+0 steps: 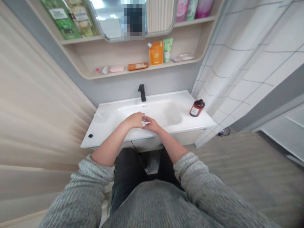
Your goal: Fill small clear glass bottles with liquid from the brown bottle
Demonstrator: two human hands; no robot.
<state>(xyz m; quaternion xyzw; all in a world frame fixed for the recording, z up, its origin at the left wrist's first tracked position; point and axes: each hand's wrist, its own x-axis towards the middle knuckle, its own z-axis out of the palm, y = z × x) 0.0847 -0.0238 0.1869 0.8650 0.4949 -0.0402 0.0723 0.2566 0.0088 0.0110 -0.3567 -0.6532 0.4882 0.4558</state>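
Note:
Over the front of the white sink [163, 109], my left hand [136, 119] and my right hand [151, 124] meet at the fingertips. My left hand is closed, its fingers bent down and largely hidden behind its back. The fingers of my right hand curl toward it in a pinch. A small whitish bit shows between the two hands, too small to name. Behind them a black faucet [142, 92] rises from the sink's back edge. To the right, an amber bottle [197, 108] with a white label stands on the counter.
A small black round piece [90, 136] and a faint clear item [102, 117] lie on the left counter. Above, a shelf carries an orange pouch [156, 53], a green tube [167, 50] and a pink bar [117, 69]. A curtain [35, 104] hangs left; a tiled wall [228, 66] stands right.

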